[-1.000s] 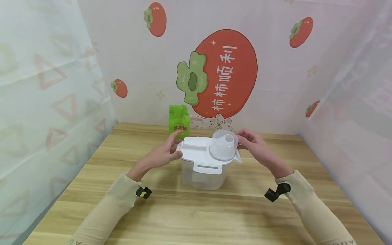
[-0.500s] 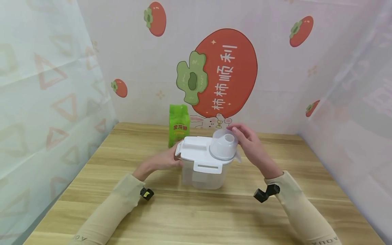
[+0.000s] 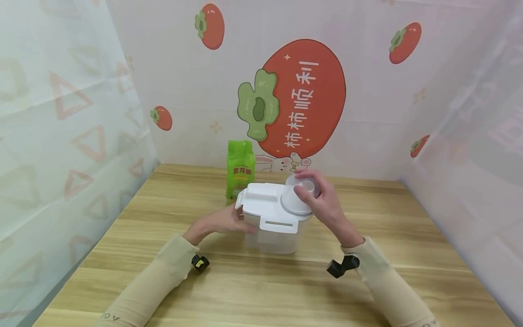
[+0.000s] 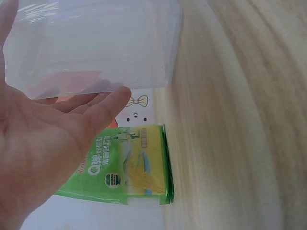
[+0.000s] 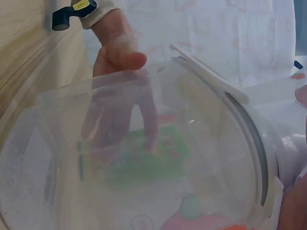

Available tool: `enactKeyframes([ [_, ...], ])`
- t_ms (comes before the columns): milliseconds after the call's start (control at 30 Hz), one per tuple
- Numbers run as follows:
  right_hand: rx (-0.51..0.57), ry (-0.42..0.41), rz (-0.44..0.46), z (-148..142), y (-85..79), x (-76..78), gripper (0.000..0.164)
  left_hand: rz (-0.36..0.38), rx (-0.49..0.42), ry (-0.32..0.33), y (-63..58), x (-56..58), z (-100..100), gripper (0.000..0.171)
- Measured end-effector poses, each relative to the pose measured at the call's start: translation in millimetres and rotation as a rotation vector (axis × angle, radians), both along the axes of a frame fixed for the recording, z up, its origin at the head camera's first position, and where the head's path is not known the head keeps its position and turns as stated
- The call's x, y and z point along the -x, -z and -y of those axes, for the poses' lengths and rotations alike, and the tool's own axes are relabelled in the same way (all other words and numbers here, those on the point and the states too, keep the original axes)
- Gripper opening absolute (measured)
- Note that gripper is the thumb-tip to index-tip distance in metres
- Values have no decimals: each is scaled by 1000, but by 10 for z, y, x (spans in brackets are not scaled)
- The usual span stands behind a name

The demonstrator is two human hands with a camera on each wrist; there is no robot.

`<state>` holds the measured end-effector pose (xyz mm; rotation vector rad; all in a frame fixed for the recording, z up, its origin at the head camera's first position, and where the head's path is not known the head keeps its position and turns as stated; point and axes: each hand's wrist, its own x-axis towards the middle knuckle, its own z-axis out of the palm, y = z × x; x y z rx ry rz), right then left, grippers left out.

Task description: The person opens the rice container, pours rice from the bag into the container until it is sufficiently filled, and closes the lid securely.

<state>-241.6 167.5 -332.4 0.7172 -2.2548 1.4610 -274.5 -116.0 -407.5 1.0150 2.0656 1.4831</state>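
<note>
Right hand [image 3: 320, 197] has come in over the clear, domed plastic cup [image 3: 290, 202], where half a second ago it was at the cup's rear right edge; left hand [image 3: 229, 220] sits lower and further round the left end of the clear, oval-ended plastic container [image 3: 278, 244]. Hands: right curled part-way, thumb on the cup's near side, fingers over its far side; left spread wide, thumb on the container's near face, other fingers straighter and seen through its wall. Container stands upright mid-table [image 3: 261, 290]; its flat white plastic lid [image 3: 261, 206] is on, cup at the right end; white slotted front latch [image 3: 279, 225] tilts outward from the body. Bright green printed packet [image 3: 241, 168] stands upright behind the container, slightly left.
</note>
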Motion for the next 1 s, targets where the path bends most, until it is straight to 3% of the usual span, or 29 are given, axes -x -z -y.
enactKeyframes([
  [300,-9,-7,-10,3,63,-25,45,-32,44,-11,-4,-6,-5,83],
  [633,22,11,-32,1,65,-15,43,-67,58,-23,-1,1,-12,78],
  [1000,205,66,7,-181,-42,48,35,-34,134,-103,-9,-6,1,86],
])
